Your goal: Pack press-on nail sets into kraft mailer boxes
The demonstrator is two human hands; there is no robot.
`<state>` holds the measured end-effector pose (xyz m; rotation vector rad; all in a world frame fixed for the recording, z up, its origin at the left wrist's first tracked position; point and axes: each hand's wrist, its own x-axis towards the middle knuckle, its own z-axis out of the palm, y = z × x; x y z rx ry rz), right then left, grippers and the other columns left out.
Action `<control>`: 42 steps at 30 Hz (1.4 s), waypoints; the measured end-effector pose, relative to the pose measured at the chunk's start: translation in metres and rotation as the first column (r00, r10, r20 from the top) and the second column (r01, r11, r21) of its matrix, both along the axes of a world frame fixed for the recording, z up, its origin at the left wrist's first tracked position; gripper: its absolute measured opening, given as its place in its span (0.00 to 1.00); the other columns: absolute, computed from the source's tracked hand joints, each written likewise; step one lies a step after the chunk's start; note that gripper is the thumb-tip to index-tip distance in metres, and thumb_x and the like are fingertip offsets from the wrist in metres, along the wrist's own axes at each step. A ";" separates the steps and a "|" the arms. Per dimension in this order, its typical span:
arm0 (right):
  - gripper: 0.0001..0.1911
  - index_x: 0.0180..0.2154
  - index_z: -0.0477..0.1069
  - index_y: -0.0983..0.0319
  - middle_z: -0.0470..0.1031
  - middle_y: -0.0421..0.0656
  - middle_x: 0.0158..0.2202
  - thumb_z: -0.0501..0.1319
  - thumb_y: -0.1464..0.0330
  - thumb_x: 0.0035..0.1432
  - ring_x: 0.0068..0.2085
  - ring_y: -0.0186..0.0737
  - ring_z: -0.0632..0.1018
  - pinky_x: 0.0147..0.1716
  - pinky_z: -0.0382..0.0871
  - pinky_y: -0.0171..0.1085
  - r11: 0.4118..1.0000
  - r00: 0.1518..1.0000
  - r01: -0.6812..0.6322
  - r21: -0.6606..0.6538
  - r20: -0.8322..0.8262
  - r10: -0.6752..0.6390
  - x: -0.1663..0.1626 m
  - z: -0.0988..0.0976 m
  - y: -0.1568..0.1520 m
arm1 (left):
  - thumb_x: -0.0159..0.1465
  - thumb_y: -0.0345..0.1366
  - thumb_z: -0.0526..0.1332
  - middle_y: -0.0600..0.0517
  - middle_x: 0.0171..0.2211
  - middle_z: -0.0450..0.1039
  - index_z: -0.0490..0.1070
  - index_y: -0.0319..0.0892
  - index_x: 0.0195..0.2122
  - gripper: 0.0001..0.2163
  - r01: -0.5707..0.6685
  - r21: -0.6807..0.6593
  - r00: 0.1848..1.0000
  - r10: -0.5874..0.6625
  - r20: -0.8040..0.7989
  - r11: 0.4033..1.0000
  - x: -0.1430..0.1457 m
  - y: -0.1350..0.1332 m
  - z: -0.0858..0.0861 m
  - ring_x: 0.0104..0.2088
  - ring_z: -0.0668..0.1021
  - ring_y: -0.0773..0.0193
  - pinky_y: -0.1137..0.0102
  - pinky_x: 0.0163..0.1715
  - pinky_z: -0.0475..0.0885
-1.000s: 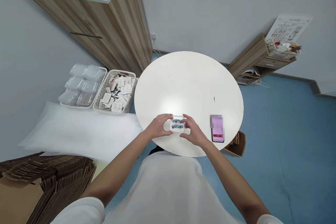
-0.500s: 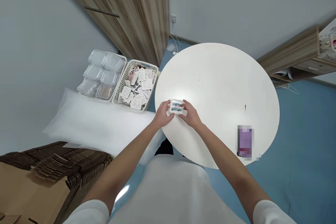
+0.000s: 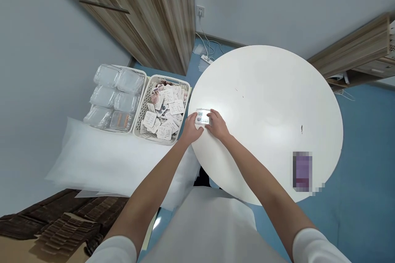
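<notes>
A small clear plastic box is held between my two hands over the left edge of the round white table. Rows of small greenish-blue pieces show through its lid, partly washed out by glare. My left hand grips the box's left side, thumb toward me. On the opposite side, my right hand has its fingers closed on the right edge. Left of the table, a white basket holds a heap of printed white cards.
Another basket with bagged clear plastic boxes stands further left. White translucent sheets lie in front of the baskets. Flattened cardboard is stacked at lower left. A blurred purple item lies at the table's right. A power strip is on the floor.
The view has shifted slightly, so the table sits further right. Both hands still hold the box, which now catches more glare on its lid.
</notes>
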<state>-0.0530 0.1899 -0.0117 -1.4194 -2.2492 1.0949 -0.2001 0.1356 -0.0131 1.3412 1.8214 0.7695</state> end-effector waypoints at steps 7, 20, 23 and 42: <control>0.25 0.47 0.60 0.59 0.51 0.47 0.58 0.61 0.70 0.46 0.56 0.49 0.57 0.50 0.58 0.48 1.000 1.000 0.005 -0.003 0.012 -0.005 0.002 -0.002 -0.001 | 0.51 0.31 0.57 0.44 0.56 0.54 0.53 0.40 0.56 0.29 0.035 0.002 0.999 -0.034 -0.013 0.999 -0.003 -0.002 -0.001 0.57 0.57 0.53 0.59 0.55 0.56; 0.36 0.54 0.51 0.58 0.43 0.49 0.60 0.63 0.62 0.44 0.60 0.50 0.52 0.53 0.57 0.50 1.000 0.998 -0.001 -0.007 -0.060 0.000 0.011 0.003 -0.011 | 0.51 0.33 0.58 0.44 0.58 0.49 0.44 0.42 0.59 0.34 0.047 0.001 0.998 -0.047 -0.048 0.999 -0.001 -0.004 0.001 0.58 0.55 0.53 0.57 0.55 0.56; 0.36 0.55 0.49 0.57 0.42 0.48 0.61 0.61 0.61 0.46 0.60 0.49 0.52 0.52 0.57 0.51 1.000 0.996 0.005 -0.022 -0.089 -0.007 0.022 0.010 -0.025 | 0.51 0.33 0.58 0.44 0.59 0.47 0.42 0.42 0.60 0.36 0.045 0.021 0.997 -0.043 -0.069 0.999 0.004 -0.011 0.003 0.59 0.52 0.52 0.56 0.57 0.52; 0.21 0.51 0.57 0.58 0.65 0.46 0.48 0.51 0.67 0.53 0.43 0.41 0.71 0.42 0.67 0.45 0.993 0.993 -0.069 -0.094 -0.103 0.060 0.123 0.027 -0.135 | 0.56 0.39 0.54 0.43 0.57 0.52 0.59 0.41 0.52 0.22 -0.222 -0.114 0.948 0.187 -0.257 0.968 0.064 -0.196 0.029 0.58 0.54 0.51 0.56 0.53 0.58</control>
